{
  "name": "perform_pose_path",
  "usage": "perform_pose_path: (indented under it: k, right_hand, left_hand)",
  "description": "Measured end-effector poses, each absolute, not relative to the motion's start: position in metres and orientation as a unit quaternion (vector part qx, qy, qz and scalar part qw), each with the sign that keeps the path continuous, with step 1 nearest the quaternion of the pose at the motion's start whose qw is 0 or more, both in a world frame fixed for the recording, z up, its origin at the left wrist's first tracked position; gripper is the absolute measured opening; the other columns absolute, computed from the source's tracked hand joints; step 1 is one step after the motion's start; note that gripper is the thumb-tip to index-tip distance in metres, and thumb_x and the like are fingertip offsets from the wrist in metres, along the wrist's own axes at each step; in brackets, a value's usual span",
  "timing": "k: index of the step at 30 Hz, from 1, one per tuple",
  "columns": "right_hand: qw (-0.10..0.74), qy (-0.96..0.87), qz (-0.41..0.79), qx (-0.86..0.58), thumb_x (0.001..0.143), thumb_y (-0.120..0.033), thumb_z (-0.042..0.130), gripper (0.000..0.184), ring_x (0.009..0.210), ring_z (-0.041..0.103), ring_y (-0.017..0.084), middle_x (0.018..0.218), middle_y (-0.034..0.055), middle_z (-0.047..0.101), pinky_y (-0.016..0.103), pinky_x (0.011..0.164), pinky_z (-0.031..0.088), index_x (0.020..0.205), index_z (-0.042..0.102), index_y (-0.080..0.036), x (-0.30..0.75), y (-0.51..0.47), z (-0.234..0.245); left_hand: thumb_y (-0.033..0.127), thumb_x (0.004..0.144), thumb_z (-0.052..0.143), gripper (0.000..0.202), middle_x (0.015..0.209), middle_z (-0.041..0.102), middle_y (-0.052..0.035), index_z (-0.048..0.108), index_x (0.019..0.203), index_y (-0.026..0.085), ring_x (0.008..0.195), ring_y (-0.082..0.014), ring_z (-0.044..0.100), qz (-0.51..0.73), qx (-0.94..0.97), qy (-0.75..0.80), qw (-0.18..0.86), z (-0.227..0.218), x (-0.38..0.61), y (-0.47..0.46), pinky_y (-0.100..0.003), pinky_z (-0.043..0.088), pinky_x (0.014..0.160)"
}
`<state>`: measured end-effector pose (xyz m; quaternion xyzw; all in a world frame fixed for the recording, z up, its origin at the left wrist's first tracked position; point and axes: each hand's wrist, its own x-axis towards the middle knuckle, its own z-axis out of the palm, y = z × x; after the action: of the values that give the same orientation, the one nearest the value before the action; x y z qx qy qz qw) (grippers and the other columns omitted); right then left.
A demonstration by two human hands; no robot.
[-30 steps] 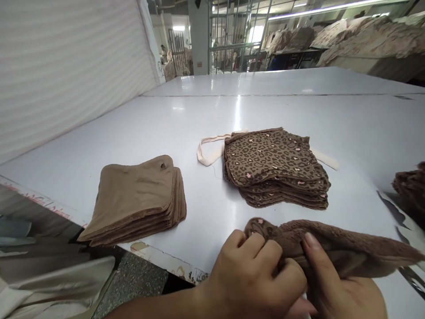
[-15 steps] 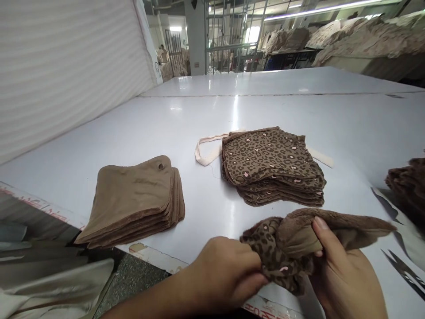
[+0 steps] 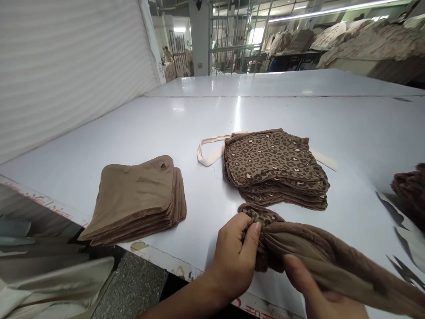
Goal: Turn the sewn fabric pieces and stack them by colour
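Observation:
My left hand (image 3: 235, 257) pinches the end of a brown fabric piece (image 3: 318, 257) with leopard print on one side and plain fleece on the other. My right hand (image 3: 315, 290) grips the same piece from below, near the bottom edge of the view; the cloth stretches off to the lower right. Just beyond lies a stack of leopard-print pieces (image 3: 275, 166) on the white table (image 3: 166, 128). A stack of plain brown pieces (image 3: 136, 199) sits to the left near the table's front edge.
A cream strip of cloth (image 3: 207, 150) lies beside the leopard stack. More dark brown fabric (image 3: 411, 188) sits at the right edge. A ribbed white wall (image 3: 66, 66) runs along the left. Racks and heaped fabric fill the background.
The fabric piece was bunched up between both hands; now it is pulled out long toward the lower right, and my left hand has shifted up to pinch its end.

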<state>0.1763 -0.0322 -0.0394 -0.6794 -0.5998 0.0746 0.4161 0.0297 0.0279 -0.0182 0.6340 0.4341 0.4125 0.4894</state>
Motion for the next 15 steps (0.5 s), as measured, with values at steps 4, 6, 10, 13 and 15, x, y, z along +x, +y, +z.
perform_pose_path:
  k: [4,6,10,13,15]
  right_hand:
    - [0.429,-0.622,0.089,-0.65,0.081,-0.041,0.058,0.028,0.096,0.064,0.028,0.103,0.004,0.069,0.042,0.094,0.045,0.101,0.067,-0.023,0.166,-0.024,-0.036]
    - [0.415,-0.624,0.076,-0.658,0.083,-0.04,0.056,0.028,0.106,0.058,0.03,0.111,0.0043,0.065,0.048,0.103,0.034,0.105,0.064,-0.024,0.167,-0.028,-0.04]
    - [0.376,-0.601,0.042,-0.704,0.085,-0.036,0.051,0.028,0.113,0.052,0.037,0.113,0.0123,0.063,0.057,0.106,0.024,0.102,0.063,-0.016,0.178,-0.038,-0.053]
    - [0.366,-0.562,0.085,-0.737,0.087,-0.037,0.047,0.026,0.085,0.065,0.032,0.079,0.0084,0.069,0.046,0.088,0.047,0.081,0.064,-0.019,0.183,-0.031,-0.052]
    - [0.373,-0.533,0.168,-0.741,0.089,-0.042,0.042,0.039,0.054,0.062,0.023,0.054,0.0034,0.061,0.033,0.056,0.054,0.06,0.058,-0.022,0.184,-0.024,-0.045]
  left_hand:
    - [0.033,0.094,0.038,0.031,0.068,0.047,0.0005,0.043,0.068,0.017,0.064,-0.0118,0.043,0.435,0.641,0.44,0.455,-0.021,0.034,0.028,-0.025,0.032,0.059]
    - [0.033,0.093,0.038,0.034,0.063,0.042,0.0017,0.038,0.063,0.018,0.059,-0.0111,0.039,0.437,0.65,0.452,0.427,-0.025,0.036,0.029,-0.026,0.03,0.056]
    - [0.034,0.094,0.032,0.039,0.056,0.037,0.0027,0.032,0.058,0.019,0.053,-0.0103,0.035,0.421,0.669,0.443,0.424,-0.041,0.042,0.031,-0.025,0.03,0.052]
    - [0.036,0.096,0.029,0.04,0.056,0.041,0.0025,0.035,0.06,0.019,0.053,-0.0101,0.039,0.405,0.674,0.441,0.434,-0.047,0.042,0.033,-0.023,0.033,0.051]
    - [0.036,0.096,0.03,0.039,0.057,0.043,0.0024,0.038,0.061,0.019,0.055,-0.0102,0.04,0.394,0.681,0.448,0.426,-0.045,0.037,0.036,-0.023,0.033,0.051]
